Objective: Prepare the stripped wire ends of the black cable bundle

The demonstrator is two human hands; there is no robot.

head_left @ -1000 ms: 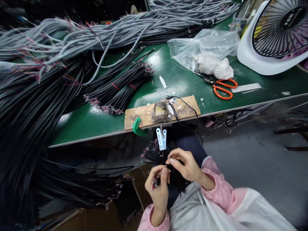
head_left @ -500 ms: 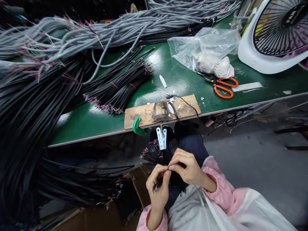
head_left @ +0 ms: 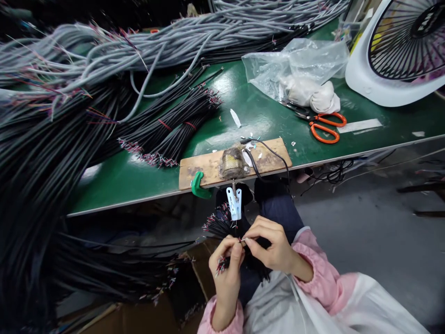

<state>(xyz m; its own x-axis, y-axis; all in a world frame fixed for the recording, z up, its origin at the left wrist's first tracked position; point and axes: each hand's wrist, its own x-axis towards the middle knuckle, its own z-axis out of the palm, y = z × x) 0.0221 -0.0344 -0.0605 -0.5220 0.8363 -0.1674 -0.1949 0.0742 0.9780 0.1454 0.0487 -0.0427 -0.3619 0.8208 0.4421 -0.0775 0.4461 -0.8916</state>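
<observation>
Over my lap, my left hand point(head_left: 226, 269) is closed in a pinch on the end of a thin cable, whose tip shows red and white wires. My right hand point(head_left: 269, 241) faces it, thumb and forefinger pinching a short white wire point(head_left: 244, 239) at that tip. Beneath both hands lies a bundle of black cables point(head_left: 219, 225) with stripped, coloured ends. Just beyond my fingers a light-blue clothes peg point(head_left: 234, 205) hangs from the metal shaft of a small motor point(head_left: 232, 163). The motor sits on a wooden board point(head_left: 205, 163) at the table edge.
A green clamp point(head_left: 200, 185) grips the board to the green table point(head_left: 153, 185). Grey cables point(head_left: 187, 41) and tied black cable bundles point(head_left: 174, 125) cover the left and back. Orange-handled scissors point(head_left: 325, 127), a plastic bag point(head_left: 295, 60) and a white fan point(head_left: 368, 83) are at right.
My fingertips have drawn slightly apart, and a short white wire now shows between them. My left hand has shifted a little left. The view has moved slightly.
</observation>
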